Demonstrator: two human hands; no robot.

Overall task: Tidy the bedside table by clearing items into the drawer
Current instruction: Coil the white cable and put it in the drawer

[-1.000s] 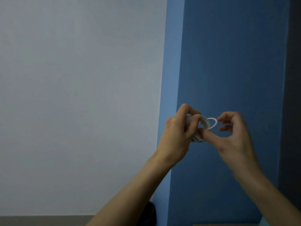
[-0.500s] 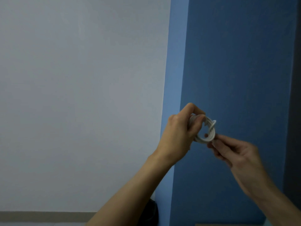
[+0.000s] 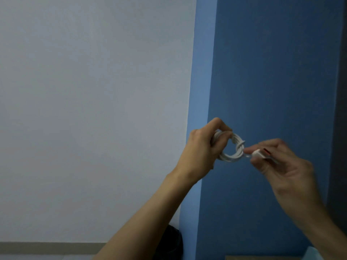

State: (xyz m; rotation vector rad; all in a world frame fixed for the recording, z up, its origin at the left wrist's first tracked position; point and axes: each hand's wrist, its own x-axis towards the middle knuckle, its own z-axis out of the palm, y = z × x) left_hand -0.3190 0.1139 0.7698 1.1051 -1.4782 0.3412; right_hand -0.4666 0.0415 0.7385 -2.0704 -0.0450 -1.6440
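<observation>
A white cable [image 3: 231, 155] is wound into a small coil and held up in front of the blue wall. My left hand [image 3: 201, 150] grips the coil's left side, thumb and fingers closed around the strands. My right hand [image 3: 281, 162] pinches the cable's white plug end [image 3: 260, 153], which has a red-orange tip, just right of the coil. A short length of the end is wrapped around the coil's right side. The bedside table and its drawer are out of view.
A pale grey wall [image 3: 93, 109] fills the left; a blue wall [image 3: 272, 72] fills the right. A dark object [image 3: 171, 243] sits low behind my left forearm. A brownish edge [image 3: 262, 257] and a pale blue corner [image 3: 309, 253] show at the bottom right.
My right hand has drawn the cable's end through and out to the right of the coil, and the plug now shows between its fingers. My left hand has kept its grip on the coil.
</observation>
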